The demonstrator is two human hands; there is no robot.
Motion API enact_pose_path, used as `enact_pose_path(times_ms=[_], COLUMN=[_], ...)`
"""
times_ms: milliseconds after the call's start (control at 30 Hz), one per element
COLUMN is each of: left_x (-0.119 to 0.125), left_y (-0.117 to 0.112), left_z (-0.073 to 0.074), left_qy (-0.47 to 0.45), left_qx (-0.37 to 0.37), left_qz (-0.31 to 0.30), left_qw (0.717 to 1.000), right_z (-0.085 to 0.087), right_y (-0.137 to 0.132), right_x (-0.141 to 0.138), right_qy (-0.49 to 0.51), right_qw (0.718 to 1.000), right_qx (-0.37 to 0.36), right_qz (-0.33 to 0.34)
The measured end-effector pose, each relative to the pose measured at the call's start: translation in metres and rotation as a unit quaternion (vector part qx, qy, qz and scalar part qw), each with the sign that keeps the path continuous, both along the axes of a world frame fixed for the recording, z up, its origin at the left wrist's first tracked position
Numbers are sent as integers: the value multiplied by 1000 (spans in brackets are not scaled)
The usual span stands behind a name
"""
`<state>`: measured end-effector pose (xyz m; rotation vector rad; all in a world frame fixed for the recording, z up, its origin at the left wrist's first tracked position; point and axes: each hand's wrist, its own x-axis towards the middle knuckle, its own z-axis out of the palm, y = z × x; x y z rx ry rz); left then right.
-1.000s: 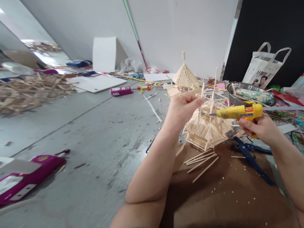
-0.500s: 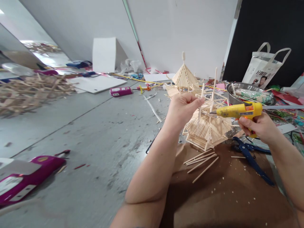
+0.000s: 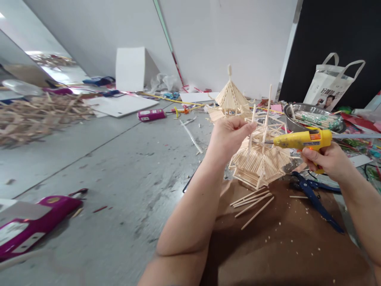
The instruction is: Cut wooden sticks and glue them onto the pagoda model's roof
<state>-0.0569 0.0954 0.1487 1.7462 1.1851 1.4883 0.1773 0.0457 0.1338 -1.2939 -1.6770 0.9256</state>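
Note:
My left hand [image 3: 230, 137] pinches a thin wooden stick [image 3: 254, 113], which stands nearly upright at the model's upper frame. In my right hand [image 3: 323, 159] is a yellow hot glue gun [image 3: 300, 138], its nozzle pointing left at the foot of another upright stick [image 3: 268, 107]. Whether the nozzle touches the wood I cannot tell. The stick-built model [image 3: 257, 163] has a many-sided, ribbed roof and an open frame above it. Behind my left hand stands a second stick-built piece with a pointed roof [image 3: 231, 95].
Several loose sticks [image 3: 253, 202] and blue-handled pliers [image 3: 317, 200] lie on brown board [image 3: 285, 246]. A metal bowl [image 3: 293, 125] holds bagged sticks, near a white bag [image 3: 327, 89]. Magenta devices [image 3: 151, 114] rest on the grey floor; a stick heap [image 3: 41, 115] is at left.
The glue gun has shifted slightly right with my right hand. My left hand and the stick in it have stayed put.

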Motion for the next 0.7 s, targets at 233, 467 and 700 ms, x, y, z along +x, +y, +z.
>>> enact_pose_path(times_ms=[233,467,700], left_x=[0,1,1], left_y=[0,0,0], left_z=[0,0,-1], left_qy=[1,-7,-7], left_qx=[0,-2,-14], left_qz=[0,-5,-9], left_qw=[1000,1000,1000], right_z=[1,-1,2], right_y=[3,6,1], right_x=[-3,-1,-4], right_qy=[-18,18,12], right_qw=[1000,1000,999], right_qx=[0,2,-16], right_qz=[11,20,38])
